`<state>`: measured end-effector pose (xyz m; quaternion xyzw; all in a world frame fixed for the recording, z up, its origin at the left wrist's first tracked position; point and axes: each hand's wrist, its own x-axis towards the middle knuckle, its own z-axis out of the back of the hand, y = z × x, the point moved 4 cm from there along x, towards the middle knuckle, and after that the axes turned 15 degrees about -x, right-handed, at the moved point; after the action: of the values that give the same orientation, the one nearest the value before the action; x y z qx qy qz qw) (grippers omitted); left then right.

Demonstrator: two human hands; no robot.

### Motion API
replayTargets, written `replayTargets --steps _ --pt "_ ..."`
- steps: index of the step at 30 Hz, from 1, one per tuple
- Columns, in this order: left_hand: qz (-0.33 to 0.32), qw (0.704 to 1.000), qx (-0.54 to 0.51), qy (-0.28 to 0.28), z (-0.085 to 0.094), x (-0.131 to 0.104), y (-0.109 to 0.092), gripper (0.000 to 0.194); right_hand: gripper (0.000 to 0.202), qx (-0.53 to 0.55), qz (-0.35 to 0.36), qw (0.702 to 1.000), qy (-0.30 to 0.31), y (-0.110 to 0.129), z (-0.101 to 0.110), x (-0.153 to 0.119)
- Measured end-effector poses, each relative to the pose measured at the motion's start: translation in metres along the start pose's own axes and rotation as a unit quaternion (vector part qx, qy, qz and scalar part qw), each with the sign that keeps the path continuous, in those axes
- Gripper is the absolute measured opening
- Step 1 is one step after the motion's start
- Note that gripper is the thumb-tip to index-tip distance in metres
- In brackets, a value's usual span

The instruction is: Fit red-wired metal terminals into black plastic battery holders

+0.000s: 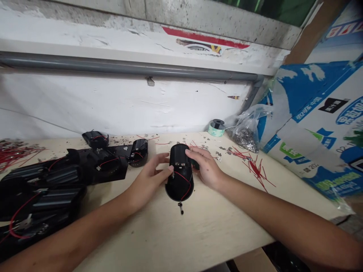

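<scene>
A black oval plastic housing [179, 185] with ribbed battery slots and a red wire inside rests on the table between my hands. Its rounded end points toward me, and a small dark metal-tipped part [181, 208] lies just below that end. My left hand [151, 175] grips the left edge, thumb near the metal contacts in the middle. From the right, my right hand [206, 166] closes on the upper side, its thumb on the rim; something green shows under its fingers, too hidden to name.
Several similar black housings [56, 200] with red wires are piled at left. Red wires [256, 168] and small metal tabs are scattered at right, with red wires [19, 153] far left. A tape roll [216, 129], a bag of metal parts [245, 138] and a printed carton [317, 132] stand behind.
</scene>
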<state>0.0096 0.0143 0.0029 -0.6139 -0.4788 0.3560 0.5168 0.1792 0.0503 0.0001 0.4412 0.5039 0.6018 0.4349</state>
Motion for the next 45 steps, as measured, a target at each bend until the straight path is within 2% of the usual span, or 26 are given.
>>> replayTargets --steps 4,9,13,19,26,36,40,45 --pt "0.080 0.983 -0.152 0.066 -0.007 0.002 0.005 0.025 0.037 -0.002 0.010 0.999 0.030 0.000 -0.006 -0.001" --pt "0.107 0.966 -0.232 0.050 -0.004 0.003 0.007 0.023 0.035 -0.033 0.003 0.997 0.070 -0.002 -0.007 0.000" --pt "0.120 0.966 -0.225 0.046 -0.004 0.001 0.006 0.024 0.029 -0.092 -0.002 0.992 0.090 -0.002 -0.004 -0.001" --pt "0.111 0.963 -0.239 0.057 -0.006 0.002 0.007 0.024 0.037 -0.124 -0.017 0.987 0.101 -0.004 -0.003 -0.003" --pt "0.108 0.971 -0.209 0.054 -0.001 0.003 0.011 0.025 0.028 -0.106 0.002 0.988 0.111 0.001 -0.004 -0.003" --pt "0.106 0.969 -0.217 0.058 0.002 0.003 0.011 0.024 0.029 -0.066 0.016 0.984 0.163 0.002 -0.007 -0.004" --pt "0.103 0.971 -0.208 0.059 0.002 0.003 0.011 0.027 0.028 -0.085 0.027 0.979 0.184 0.007 -0.007 -0.005" --pt "0.093 0.980 -0.162 0.067 0.001 0.001 0.009 0.035 0.023 -0.100 0.063 0.978 0.174 0.017 -0.009 -0.007"
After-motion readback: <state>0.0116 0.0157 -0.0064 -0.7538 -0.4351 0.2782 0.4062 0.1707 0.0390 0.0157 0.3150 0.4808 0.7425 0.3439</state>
